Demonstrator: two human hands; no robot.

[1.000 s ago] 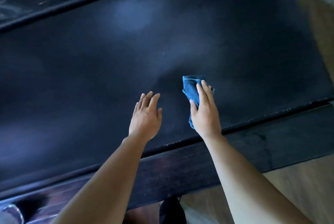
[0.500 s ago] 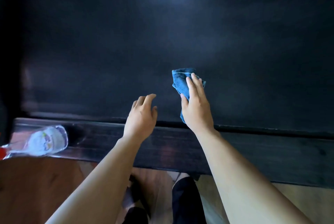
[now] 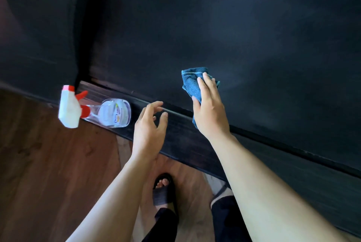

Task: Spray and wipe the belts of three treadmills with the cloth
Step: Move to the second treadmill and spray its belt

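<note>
A black treadmill belt fills the upper right of the head view. My right hand presses a folded blue cloth flat on the belt near its front edge, fingers straight on top of it. My left hand hovers above the dark side rail with fingers loosely spread and holds nothing. A clear spray bottle with a white and red trigger head stands on the rail, a short way left of my left hand.
Brown wooden floor lies at the lower left. My foot in a black sandal stands on the floor below the rail. A dark surface rises at the upper left.
The view swung left, bringing the spray bottle closer to the middle. My left hand came off the belt, back over the rail, toward the bottle. The right hand stays on the cloth.
</note>
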